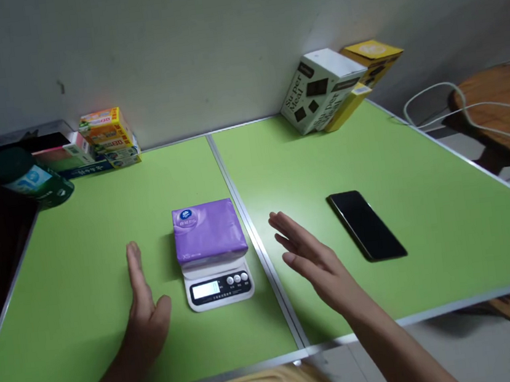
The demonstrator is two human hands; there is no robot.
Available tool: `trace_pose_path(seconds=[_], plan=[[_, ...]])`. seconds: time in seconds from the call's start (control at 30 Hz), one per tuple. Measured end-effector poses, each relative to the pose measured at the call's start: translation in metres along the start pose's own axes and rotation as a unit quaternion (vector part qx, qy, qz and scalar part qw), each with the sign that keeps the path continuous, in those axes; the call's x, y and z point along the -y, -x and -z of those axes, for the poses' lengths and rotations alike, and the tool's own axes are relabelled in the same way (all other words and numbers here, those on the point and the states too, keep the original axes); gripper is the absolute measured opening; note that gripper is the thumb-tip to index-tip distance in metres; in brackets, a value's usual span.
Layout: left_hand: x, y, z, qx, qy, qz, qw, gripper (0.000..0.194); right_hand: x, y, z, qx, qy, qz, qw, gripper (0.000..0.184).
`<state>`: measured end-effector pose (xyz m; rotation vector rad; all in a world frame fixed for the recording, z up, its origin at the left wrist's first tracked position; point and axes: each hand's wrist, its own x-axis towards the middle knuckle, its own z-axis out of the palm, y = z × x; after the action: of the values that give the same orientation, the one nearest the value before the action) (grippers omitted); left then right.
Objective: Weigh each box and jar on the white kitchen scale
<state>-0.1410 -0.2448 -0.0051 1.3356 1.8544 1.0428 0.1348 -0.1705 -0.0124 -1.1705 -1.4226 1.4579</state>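
Note:
A purple tissue pack lies flat on top of a white digital kitchen scale, whose lit display and buttons face me. To the left of them, apart from both, my left hand is held up with its fingers stretched and nothing in it. On the other side my right hand hovers over the table, fingers extended and palm toward the pack, touching nothing. A black smartphone rests on the table to the right of that hand.
The green folding table has a metal seam down its middle. Several small boxes and a dark green canister stand at the back left. A white "Super Meal" box and yellow boxes lean at the back right. A white cable hangs beyond the right edge.

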Motion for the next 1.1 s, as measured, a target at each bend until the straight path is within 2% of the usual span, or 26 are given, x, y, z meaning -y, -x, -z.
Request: trace_pose_path(seconds=[0.13,0.27,0.43,0.6,0.73,0.83,0.93,1.0,1.1], plan=[[0.010,-0.003,0.017,-0.014,-0.010,-0.009,1.000,0.102,0.004,-0.001,-0.001,-0.006,-0.004,0.020,1.000,0.057],[0.013,0.000,0.018,-0.015,-0.024,-0.020,0.999,0.102,0.009,-0.004,-0.010,0.017,-0.001,0.014,1.000,0.058],[-0.002,0.002,0.003,0.007,-0.006,0.000,1.000,0.092,0.006,-0.009,-0.015,0.045,-0.001,-0.015,0.999,0.061],[-0.003,0.002,-0.018,0.070,0.030,0.026,0.997,0.082,-0.002,-0.016,-0.025,0.099,-0.013,-0.077,0.992,0.065],[-0.014,0.015,-0.035,0.081,0.044,0.050,0.995,0.078,0.009,-0.010,-0.025,0.136,0.000,-0.018,0.990,0.074],[-0.042,0.015,-0.053,0.092,0.037,0.021,0.995,0.075,0.023,-0.003,0.005,0.101,0.033,0.025,0.994,0.079],[-0.092,-0.005,-0.086,0.133,0.023,-0.057,0.989,0.076,0.035,-0.003,0.060,0.033,0.036,0.036,0.998,0.073],[-0.135,-0.032,-0.118,0.175,0.028,-0.125,0.976,0.083,0.044,-0.018,0.105,-0.036,0.032,0.055,0.997,0.066],[-0.205,-0.090,-0.177,0.228,0.065,-0.176,0.955,0.092,0.063,-0.067,0.174,-0.146,0.052,0.118,0.981,0.052]])
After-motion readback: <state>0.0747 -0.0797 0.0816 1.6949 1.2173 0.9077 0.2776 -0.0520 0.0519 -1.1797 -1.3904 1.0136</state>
